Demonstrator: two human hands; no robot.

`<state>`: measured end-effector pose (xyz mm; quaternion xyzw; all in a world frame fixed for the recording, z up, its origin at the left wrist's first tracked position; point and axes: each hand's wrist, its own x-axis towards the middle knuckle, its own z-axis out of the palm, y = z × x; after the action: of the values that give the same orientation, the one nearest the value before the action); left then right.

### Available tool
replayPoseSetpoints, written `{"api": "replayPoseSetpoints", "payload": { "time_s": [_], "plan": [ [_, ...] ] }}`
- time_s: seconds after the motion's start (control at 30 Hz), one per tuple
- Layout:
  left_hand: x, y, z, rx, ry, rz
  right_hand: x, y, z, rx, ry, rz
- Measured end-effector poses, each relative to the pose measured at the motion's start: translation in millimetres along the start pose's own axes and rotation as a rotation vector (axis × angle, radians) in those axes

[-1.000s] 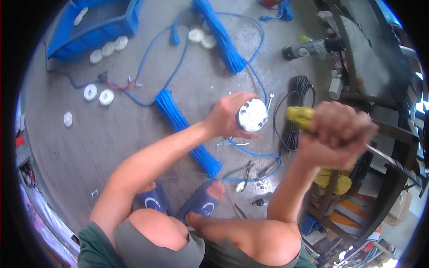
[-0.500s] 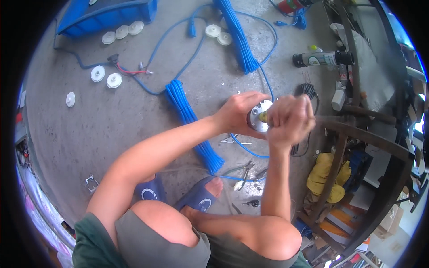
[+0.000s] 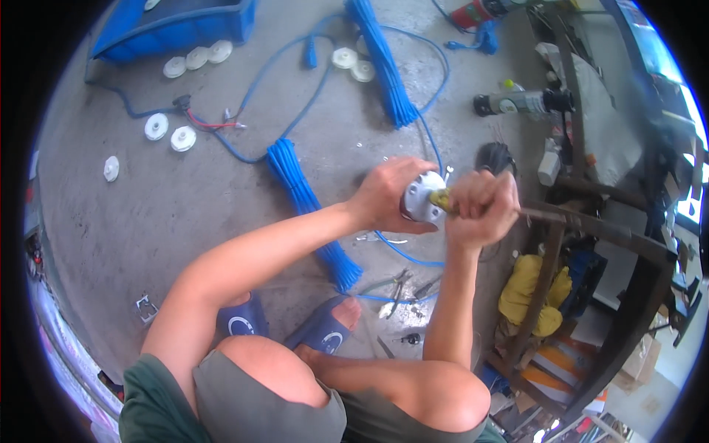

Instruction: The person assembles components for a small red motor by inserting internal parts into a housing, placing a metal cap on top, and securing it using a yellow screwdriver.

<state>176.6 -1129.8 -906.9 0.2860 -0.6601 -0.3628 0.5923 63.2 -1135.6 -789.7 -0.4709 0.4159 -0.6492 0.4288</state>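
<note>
My left hand [image 3: 385, 193] is wrapped around a round, silver-white metal part [image 3: 419, 193] with holes in its end face, held up above the floor. Its dark side rim shows by my fingers. My right hand [image 3: 484, 210] is closed in a fist around a tool with a yellowish handle [image 3: 440, 199], whose end meets the part's face. A thin, blurred rod [image 3: 543, 215] juts from the other side of that fist; I cannot tell the tool's exact kind. Beyond the part, a small shiny bolt-like piece [image 3: 448, 173] shows.
Two bundles of blue cable [image 3: 299, 177] [image 3: 384, 66] lie on the floor. Several white discs [image 3: 183, 138] and a blue crate [image 3: 177, 33] are at the far left. Pliers [image 3: 399, 294] lie near my feet. A dark metal frame [image 3: 598, 236] and a cylinder [image 3: 523, 102] stand right.
My right fist has come slightly nearer, and its blur has lessened. The part has turned a little in my left hand. The whole view has shifted slightly.
</note>
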Motion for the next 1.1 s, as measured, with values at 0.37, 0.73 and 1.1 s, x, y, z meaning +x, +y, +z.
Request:
{"api": "replayPoseSetpoints", "payload": {
  "time_s": [0.37, 0.73, 1.1],
  "plan": [
    [6.8, 1.0, 8.6, 0.050, 0.077, -0.002, 22.4, -45.1, -9.0, -0.009, -0.093, -0.204],
    [-19.6, 8.2, 3.5, 0.134, 0.106, -0.280, 24.2, -57.8, 19.2, 0.029, -0.129, -0.262],
    [-19.8, 12.6, -4.4, 0.136, 0.103, -0.273, 7.7, -22.8, 19.0, -0.360, -0.140, -0.184]
  ]
}}
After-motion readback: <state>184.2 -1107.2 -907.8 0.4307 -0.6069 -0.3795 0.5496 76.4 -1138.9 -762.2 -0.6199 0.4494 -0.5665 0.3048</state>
